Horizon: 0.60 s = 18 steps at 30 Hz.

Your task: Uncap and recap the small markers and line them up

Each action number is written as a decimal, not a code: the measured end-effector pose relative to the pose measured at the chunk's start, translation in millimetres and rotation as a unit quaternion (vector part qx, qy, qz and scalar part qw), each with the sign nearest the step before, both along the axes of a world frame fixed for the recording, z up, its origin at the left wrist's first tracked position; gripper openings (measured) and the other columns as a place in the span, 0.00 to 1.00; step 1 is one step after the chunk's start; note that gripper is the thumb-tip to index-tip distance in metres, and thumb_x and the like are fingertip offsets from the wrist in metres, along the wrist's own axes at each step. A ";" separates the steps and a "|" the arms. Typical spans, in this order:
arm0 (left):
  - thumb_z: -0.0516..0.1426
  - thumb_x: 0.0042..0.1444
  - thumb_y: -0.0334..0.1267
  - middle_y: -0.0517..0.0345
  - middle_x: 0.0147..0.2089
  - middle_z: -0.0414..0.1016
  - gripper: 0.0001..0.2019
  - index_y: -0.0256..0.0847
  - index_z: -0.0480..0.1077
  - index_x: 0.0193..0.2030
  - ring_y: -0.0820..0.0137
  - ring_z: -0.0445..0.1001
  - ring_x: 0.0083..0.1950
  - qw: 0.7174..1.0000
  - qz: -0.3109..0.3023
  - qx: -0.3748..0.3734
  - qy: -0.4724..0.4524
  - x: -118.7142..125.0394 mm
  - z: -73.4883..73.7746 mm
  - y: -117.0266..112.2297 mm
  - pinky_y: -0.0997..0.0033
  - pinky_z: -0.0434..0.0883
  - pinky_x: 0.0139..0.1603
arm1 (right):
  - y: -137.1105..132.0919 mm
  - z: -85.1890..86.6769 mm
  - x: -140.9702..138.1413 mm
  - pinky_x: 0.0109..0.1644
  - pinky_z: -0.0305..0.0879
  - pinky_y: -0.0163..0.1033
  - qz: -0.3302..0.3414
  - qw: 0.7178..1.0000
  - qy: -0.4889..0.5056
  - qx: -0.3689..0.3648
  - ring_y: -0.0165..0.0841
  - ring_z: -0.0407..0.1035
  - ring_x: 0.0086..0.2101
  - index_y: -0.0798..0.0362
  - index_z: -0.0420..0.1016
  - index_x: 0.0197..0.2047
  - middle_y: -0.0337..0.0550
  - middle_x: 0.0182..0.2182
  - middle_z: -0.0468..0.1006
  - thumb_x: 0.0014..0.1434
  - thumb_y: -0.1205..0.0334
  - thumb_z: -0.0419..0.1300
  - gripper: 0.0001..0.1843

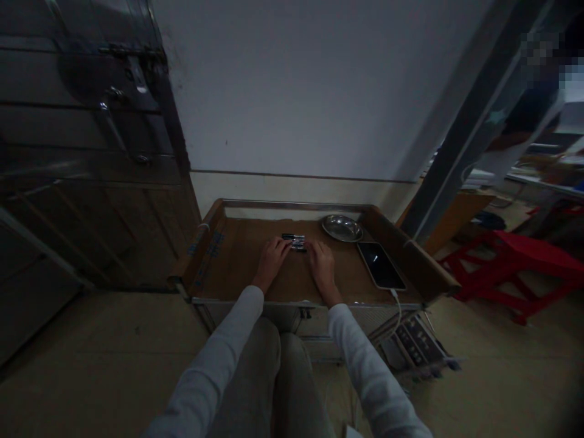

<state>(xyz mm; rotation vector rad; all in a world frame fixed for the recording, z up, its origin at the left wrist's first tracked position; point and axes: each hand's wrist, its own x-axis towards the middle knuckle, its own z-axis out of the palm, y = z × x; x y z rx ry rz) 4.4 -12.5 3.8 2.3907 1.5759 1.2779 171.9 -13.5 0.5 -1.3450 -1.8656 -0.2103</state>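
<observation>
Frame centre: small dark-and-silver pieces (295, 241) on the wooden tray table (237, 267), with the left hand (272, 257) and right hand (322, 263) flanking them, fingertips touching. Too dim for me to tell if either hand pinches 1 or just rests on it. I'd keep both hands low, over bare wood, clear of the steel bowl (342, 228) and phone (381, 265) right of centre.
</observation>
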 end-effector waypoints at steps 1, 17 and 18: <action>0.48 0.62 0.40 0.54 0.43 0.68 0.12 0.44 0.68 0.49 0.67 0.67 0.46 1.000 0.004 0.001 0.002 -0.2 0.0 0.0 0.65 0.64 0.50 | 0.0 0.2 0.0 0.47 0.60 0.41 -0.003 1.000 0.003 0.000 0.37 0.66 0.42 0.53 0.71 0.47 0.49 0.42 0.75 0.61 0.68 0.46 0.16; 0.47 0.62 0.37 0.48 0.41 0.68 0.10 0.39 0.68 0.41 0.61 0.66 0.45 0.974 0.213 -0.001 -0.075 -13.4 -15.9 16.6 0.58 0.63 0.48 | 6.6 1.3 -9.1 0.54 0.57 0.44 0.074 0.995 -0.044 -0.040 0.38 0.61 0.50 0.54 0.68 0.51 0.50 0.51 0.69 0.58 0.70 0.45 0.20; 0.46 0.62 0.35 0.47 0.40 0.68 0.10 0.38 0.68 0.39 0.61 0.66 0.45 0.969 0.232 -0.002 -0.082 -15.2 -19.1 19.8 0.58 0.64 0.47 | 7.7 -0.5 -7.8 0.52 0.58 0.44 0.051 0.996 -0.057 -0.049 0.39 0.62 0.48 0.54 0.71 0.46 0.50 0.48 0.71 0.58 0.70 0.46 0.17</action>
